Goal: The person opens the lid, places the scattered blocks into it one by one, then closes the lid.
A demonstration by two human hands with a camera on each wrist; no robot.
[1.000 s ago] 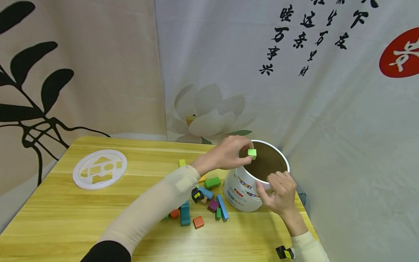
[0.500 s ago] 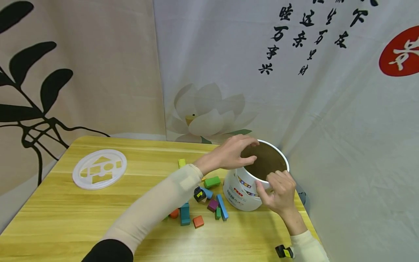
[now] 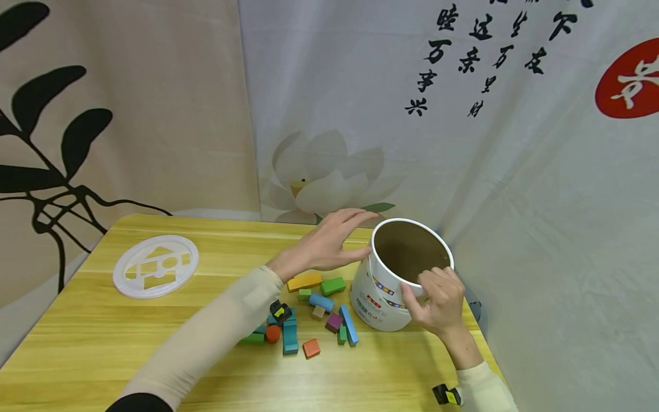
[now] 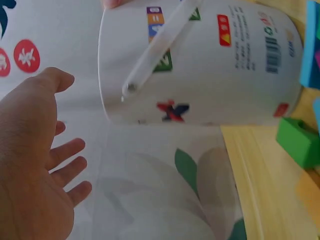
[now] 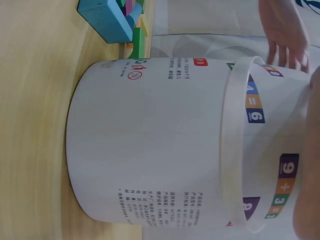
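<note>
Printed pale cloth [image 3: 329, 86] hangs behind a yellow wood-grain table [image 3: 72, 343]. Left: white oval disc with cut-outs [image 3: 190, 269]. Centre: small multicoloured blocks [image 3: 321, 303], scattered. Left hand [image 3: 329, 243]: fingers extended, thumb spread apart, beside the bucket. White cylindrical bucket [image 3: 370, 286]: upright, right of the blocks. Right hand [image 3: 440, 300]: thumb and curled fingers pinching its rim.

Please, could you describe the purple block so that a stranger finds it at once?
On the yellow table, find the white bucket on the right. Just left of its base lies a long blue block, and close to that block's left side is the purple block. Short and chunky, it is the only purple block in the head view.
</note>
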